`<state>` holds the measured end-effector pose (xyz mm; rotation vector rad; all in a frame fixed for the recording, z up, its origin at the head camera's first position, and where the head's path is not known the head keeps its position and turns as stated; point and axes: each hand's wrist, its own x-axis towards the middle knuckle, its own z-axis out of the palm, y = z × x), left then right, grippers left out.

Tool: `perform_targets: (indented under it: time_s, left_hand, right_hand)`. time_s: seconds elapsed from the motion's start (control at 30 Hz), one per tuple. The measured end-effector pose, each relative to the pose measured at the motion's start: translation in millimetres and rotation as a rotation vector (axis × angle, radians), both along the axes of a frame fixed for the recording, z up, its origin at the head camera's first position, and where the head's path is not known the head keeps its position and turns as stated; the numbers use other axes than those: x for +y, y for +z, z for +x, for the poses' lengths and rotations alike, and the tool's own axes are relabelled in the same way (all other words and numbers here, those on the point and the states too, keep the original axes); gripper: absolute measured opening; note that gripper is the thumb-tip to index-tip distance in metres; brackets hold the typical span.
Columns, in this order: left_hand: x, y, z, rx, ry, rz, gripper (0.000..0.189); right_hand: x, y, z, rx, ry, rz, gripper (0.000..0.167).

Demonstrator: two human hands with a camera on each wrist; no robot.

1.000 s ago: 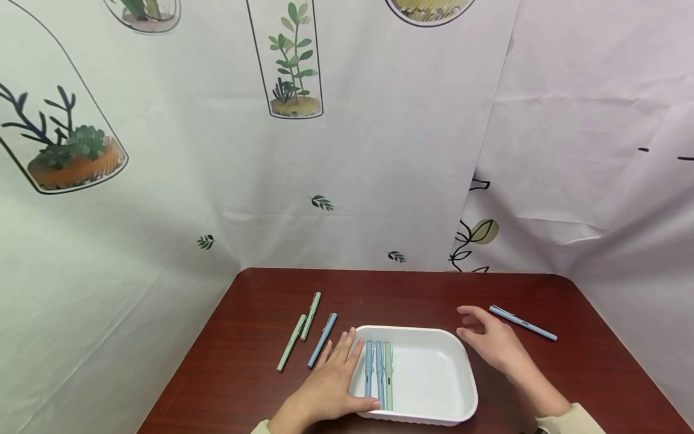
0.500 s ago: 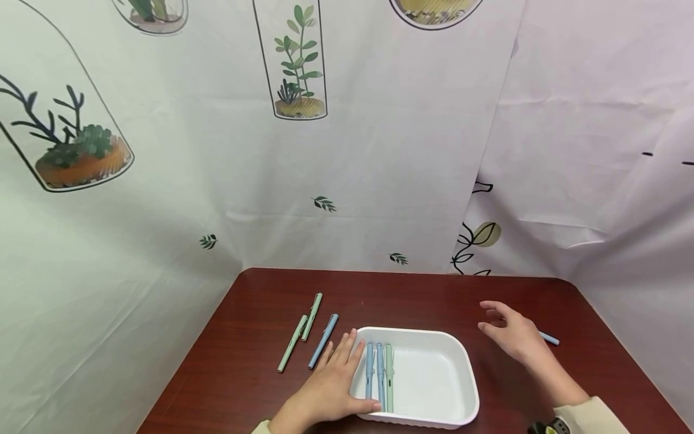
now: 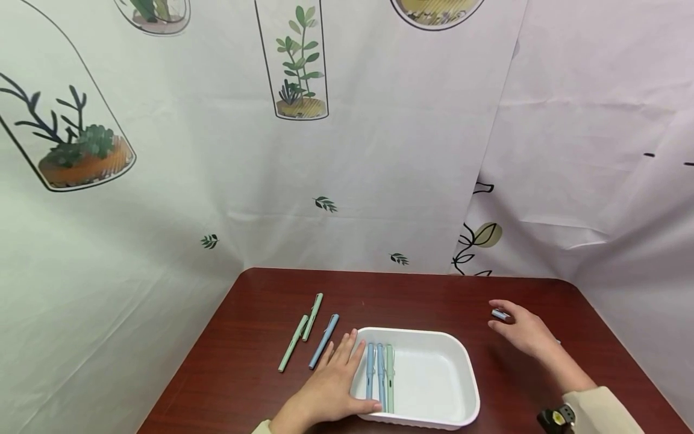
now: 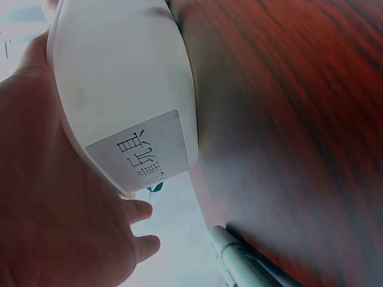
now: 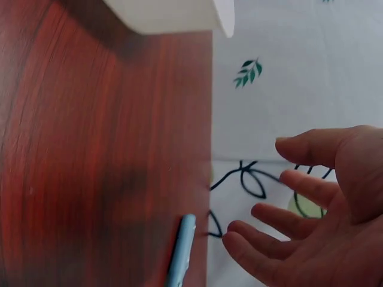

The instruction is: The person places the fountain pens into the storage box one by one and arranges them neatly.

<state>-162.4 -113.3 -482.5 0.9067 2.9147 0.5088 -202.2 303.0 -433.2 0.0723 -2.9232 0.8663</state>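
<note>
- Your right hand had shifted right since the frame a second earlier, away from the tray and over the lone blue pen.
- That hand gripped nothing: fingers loosely bent, thumb apart, and the right wrist view showed a gap to the pen. It hung there probably to straddle the barrel; the cap end showed between thumb and fingers, most of the rest was hidden.
- Your left hand lay with fingers straight and spread along the tray's left side, thumb across the near rim. Likely a brace against sliding.
- Two blue pens and one green pen lay side by side at the tray's left end, presumably packed to leave room rightward.
- Left of the tray, on the table: two green pens and another blue pen, slanted alike. Couldn't tell if the greens touched.
</note>
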Motion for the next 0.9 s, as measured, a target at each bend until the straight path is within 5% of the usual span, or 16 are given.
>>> perform_targets:
  time_s: [0.9]
  left_hand:
    - [-0.4, -2.4, -0.6, 0.026, -0.001, -0.009, 0.112]
  right_hand:
    - [43, -48.7, -20.6, 0.092, 0.021, 0.101, 0.053]
